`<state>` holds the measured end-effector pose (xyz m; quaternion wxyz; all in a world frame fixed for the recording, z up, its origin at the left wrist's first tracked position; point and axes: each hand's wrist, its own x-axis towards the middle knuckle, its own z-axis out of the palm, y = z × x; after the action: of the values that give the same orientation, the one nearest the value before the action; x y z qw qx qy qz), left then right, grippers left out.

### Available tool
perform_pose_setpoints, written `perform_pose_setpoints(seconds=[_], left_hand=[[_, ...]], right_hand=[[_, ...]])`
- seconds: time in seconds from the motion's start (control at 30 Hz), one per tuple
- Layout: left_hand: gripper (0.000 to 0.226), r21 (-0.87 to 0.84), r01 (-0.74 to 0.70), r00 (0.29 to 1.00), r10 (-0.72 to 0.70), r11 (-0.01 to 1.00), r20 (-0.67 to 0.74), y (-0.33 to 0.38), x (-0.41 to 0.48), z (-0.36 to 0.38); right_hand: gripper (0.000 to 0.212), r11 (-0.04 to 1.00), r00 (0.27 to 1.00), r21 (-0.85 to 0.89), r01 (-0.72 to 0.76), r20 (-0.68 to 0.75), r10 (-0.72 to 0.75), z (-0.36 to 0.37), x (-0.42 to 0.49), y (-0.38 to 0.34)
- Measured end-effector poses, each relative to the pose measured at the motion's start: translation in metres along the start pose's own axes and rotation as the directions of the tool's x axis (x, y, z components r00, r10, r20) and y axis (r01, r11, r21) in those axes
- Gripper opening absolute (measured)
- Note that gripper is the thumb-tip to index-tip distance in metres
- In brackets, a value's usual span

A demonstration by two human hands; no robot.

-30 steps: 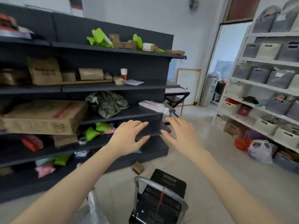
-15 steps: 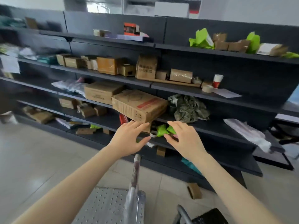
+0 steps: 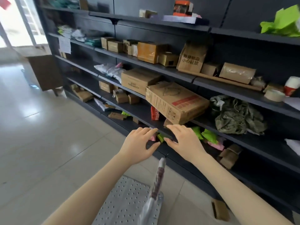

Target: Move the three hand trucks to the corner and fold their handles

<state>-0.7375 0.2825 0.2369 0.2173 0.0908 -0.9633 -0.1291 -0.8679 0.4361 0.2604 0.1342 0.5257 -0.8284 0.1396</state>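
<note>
fingers (image 3: 146,131) of the left hand (image 3: 138,147) and right hand (image 3: 183,143) lay straight and loosely together, thumbs apart, gripping nothing, before the dark metal shelving unit (image 3: 139,111). in the head view the grey dimpled-metal platform hand truck (image 3: 126,202) stood just below, its plastic-wrapped upright handle (image 3: 159,174) untouched. the step looked like taking hold of this truck; next, both hands would need to drop and close on the handle.

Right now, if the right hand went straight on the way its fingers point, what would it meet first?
Probably the front edge of the shelf, just under the overhanging box; the right hand points there. Depth is unclear from one view.
</note>
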Motion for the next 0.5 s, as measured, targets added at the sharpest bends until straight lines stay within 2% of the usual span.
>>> perform_pose_setpoints(seconds=[0.27,0.5], left_hand=[[0.055,-0.023,0.306,0.952,-0.306,0.952,0.0,-0.023,-0.04,0.05],[0.069,-0.045,0.573,0.819,-0.568,0.819,0.085,-0.016,-0.06,0.113]], right_hand=[[0.05,0.978,0.957,0.102,0.183,0.21,-0.201,0.086,0.028,0.009],[0.052,0.934,0.874,0.197,0.297,0.338,-0.349,0.148,0.036,0.031]])
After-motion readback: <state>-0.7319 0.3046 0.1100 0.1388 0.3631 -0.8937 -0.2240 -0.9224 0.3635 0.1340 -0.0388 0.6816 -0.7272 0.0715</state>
